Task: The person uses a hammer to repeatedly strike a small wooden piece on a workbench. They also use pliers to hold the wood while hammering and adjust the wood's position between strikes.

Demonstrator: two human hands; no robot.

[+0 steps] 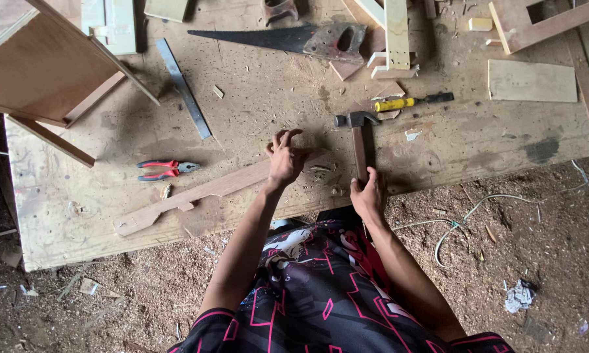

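With our right hand (pixel 367 196) clenched on the hammer (pixel 358 140) and our left hand (pixel 284 159) released, fingertips pressing the wooden strip (pixel 203 193) near the worktop's (pixel 65 209) front edge, we judge a stray blow could strike those fingers.

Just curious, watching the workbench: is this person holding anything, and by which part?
The right hand grips the hammer by the lower end of its wooden handle. The left hand holds nothing clearly.

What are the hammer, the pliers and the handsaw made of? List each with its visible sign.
Hammer: dull grey metal head, brown wooden handle with visible grain, gripped by the right hand.
Pliers: grey metal jaws, red grips, probably plastic or rubber.
Handsaw: dark, unpolished metal blade; worn handle, material unclear.
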